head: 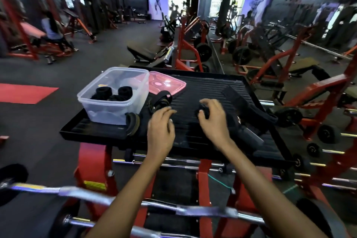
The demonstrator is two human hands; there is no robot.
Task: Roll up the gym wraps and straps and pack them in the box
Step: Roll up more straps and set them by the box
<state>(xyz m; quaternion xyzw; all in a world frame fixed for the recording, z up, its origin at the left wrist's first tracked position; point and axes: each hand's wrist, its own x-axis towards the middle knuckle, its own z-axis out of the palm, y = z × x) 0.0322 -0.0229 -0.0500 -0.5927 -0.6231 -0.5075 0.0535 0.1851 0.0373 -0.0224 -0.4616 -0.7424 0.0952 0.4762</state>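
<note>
i've got both hands over the black ribbed platform [202,87] of the red machine, and the step in hand reads to me as rolling — not packing yet. my right hand [212,120] has its fingers and thumb curled round a small, tight black roll of wrap [203,112], which sits on the platform right under the fingertips; the loose tail of that black strap [237,98] runs off up and to the right across the ribs, so the roll looks unfinished. my left hand [161,127] lies beside it, fingers bent down toward the platform surface; whether it pins any fabric i cannot tell, since black cloth on black rubber hides the edge.

the clear plastic box [114,94] stands at the platform's left corner, with several finished black rolls [117,93] already at its bottom. its pink translucent lid [166,84] lies flat just behind and right of it, off the box. a tangle of padded black straps with tan edging [154,106] lies between the box and my left hand, untouched by the look of it.

next move, as i judge it — keep the roll tight while feeding in the tail, then carry it left over the tangle and into the box.
</note>
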